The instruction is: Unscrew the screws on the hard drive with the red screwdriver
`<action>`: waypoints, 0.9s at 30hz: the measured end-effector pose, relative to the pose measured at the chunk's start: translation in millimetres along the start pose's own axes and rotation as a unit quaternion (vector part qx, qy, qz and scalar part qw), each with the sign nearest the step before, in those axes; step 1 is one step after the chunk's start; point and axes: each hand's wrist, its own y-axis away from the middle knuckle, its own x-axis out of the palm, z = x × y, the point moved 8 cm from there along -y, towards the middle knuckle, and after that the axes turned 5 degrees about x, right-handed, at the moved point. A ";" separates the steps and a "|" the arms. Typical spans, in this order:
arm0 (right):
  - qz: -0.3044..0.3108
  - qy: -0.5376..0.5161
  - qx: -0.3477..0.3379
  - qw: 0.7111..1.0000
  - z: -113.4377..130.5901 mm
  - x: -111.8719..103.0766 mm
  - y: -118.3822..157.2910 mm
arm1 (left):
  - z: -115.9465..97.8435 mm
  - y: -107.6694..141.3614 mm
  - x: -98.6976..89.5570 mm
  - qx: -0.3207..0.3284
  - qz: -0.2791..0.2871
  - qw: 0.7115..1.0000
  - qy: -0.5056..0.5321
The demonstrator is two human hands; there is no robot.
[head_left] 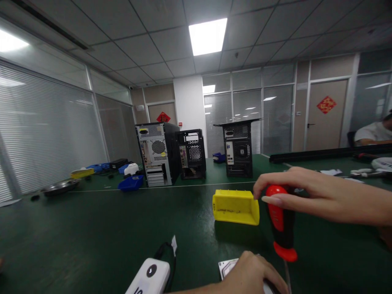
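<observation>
A red and black screwdriver [283,228] stands nearly upright, its handle between the fingers and thumb of my right hand [312,194]. Its shaft runs down past the frame's bottom edge, so the tip is out of sight. At the bottom, my left hand [249,273] lies over a hard drive [226,266], fingers curled on it. Only a corner with a pale label shows; the rest is covered or cut off. Just beyond both hands, a yellow bin [235,208] is tipped towards me, with small dark bits inside.
A white power strip-like device [150,275] with a cable lies left of my left hand. Three computer cases [159,155] stand further back. A blue bin [131,183] and a metal bowl [59,187] are at left. A person [375,130] sits far right.
</observation>
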 end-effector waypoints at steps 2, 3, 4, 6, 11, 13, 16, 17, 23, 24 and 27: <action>0.001 0.001 -0.014 1.000 5.3 -1.4 0.5 | -1.8 0.0 -0.1 0.003 -0.001 1.000 -0.003; 0.004 -0.002 -0.020 1.000 8.1 -2.0 1.0 | -1.7 -0.1 -0.1 -0.004 0.000 1.000 -0.006; 0.004 -0.007 -0.023 1.000 10.4 -3.0 1.4 | -1.1 -0.3 0.0 -0.013 0.001 1.000 -0.008; 0.000 -0.017 -0.028 0.999 13.7 -5.3 2.0 | 0.2 -0.9 -0.1 -0.027 0.002 1.000 -0.006; 0.002 -0.020 -0.023 1.000 12.8 -4.2 1.1 | 2.4 -1.3 0.1 -0.022 0.002 1.000 0.004; -0.013 -0.003 -0.021 1.000 11.0 -4.1 -0.3 | 2.4 -0.9 -0.6 -0.012 -0.004 1.000 0.006; -0.029 0.011 -0.021 0.999 9.8 -3.2 -3.0 | 2.1 -0.5 -0.8 -0.009 -0.008 1.000 0.009; -0.028 0.009 -0.023 0.999 10.1 -2.3 -3.9 | 1.7 -0.6 -0.5 -0.012 -0.007 1.000 0.007; -0.012 0.017 -0.048 0.999 18.1 1.4 -6.8 | 1.4 -0.7 0.0 -0.044 -0.001 0.999 0.001; -0.010 0.021 -0.051 0.998 19.5 1.6 -6.8 | 1.6 -0.7 0.0 -0.046 0.000 0.999 0.001; -0.024 0.020 -0.059 0.998 24.4 -1.0 -5.7 | 1.6 -1.0 0.1 -0.040 0.002 0.999 -0.003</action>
